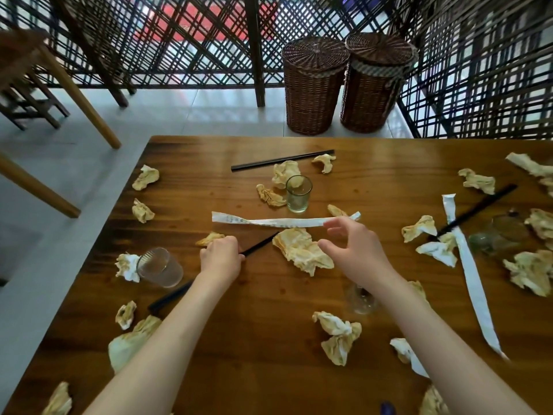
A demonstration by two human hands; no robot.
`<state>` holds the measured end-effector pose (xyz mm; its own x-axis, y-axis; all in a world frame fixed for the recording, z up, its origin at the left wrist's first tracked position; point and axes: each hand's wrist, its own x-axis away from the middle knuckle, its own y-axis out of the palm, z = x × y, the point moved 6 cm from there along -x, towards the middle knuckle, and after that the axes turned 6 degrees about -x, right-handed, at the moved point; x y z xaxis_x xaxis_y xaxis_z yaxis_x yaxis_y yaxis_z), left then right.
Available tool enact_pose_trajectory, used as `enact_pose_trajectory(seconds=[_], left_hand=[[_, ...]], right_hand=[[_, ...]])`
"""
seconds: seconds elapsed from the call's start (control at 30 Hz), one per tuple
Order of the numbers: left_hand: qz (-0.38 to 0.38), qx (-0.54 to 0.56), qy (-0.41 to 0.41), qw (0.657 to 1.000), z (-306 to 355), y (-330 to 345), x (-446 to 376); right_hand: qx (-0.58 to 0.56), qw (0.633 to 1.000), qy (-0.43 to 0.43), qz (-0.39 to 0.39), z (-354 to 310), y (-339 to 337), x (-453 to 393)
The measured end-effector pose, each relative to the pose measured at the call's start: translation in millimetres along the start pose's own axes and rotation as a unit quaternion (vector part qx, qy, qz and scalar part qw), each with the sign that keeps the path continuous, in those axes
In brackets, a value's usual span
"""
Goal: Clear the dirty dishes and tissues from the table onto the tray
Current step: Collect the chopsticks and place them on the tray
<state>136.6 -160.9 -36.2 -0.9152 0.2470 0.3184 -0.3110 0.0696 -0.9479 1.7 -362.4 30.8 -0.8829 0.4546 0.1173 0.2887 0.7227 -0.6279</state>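
Several crumpled, stained tissues lie scattered over the wooden table [269, 310]. My left hand [220, 259] grips a pair of black chopsticks [259, 247] lying near the table's middle. My right hand [351, 250] hovers with fingers spread over a large stained tissue [302, 250], just below a long white paper sleeve [269, 221]. An upright glass [298, 193] stands behind the sleeve. A clear cup [160, 267] lies on its side at the left. Another glass [362, 301] is partly hidden under my right forearm. No tray is in view.
A second chopstick pair [281, 160] lies at the far edge, a third [475, 211] at the right beside another paper sleeve [472, 274] and a tipped glass [496, 235]. Two wicker baskets [314, 85] stand on the floor beyond the table. Wooden chair legs [74, 85] stand at the left.
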Motion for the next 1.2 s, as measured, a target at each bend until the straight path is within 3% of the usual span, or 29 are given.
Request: enact_pose_trajectory(seconds=[0.3,0.73,0.9,1.2], left_hand=[[0.054,0.010,0.012,0.998,0,-8,4],[0.124,0.217,0.070,0.966,4,-50,13],[0.122,0.335,0.039,0.934,-4,-91,9],[0.012,0.560,0.011,0.828,31,-122,15]], right_hand=[[-0.002,1.000,0.007,-0.003,8,3,-3],[-0.008,1.000,0.013,-0.017,14,1,-2],[-0.011,0.999,0.021,-0.032,7,-7,0],[-0.060,0.988,0.038,-0.138,-23,0,2]])
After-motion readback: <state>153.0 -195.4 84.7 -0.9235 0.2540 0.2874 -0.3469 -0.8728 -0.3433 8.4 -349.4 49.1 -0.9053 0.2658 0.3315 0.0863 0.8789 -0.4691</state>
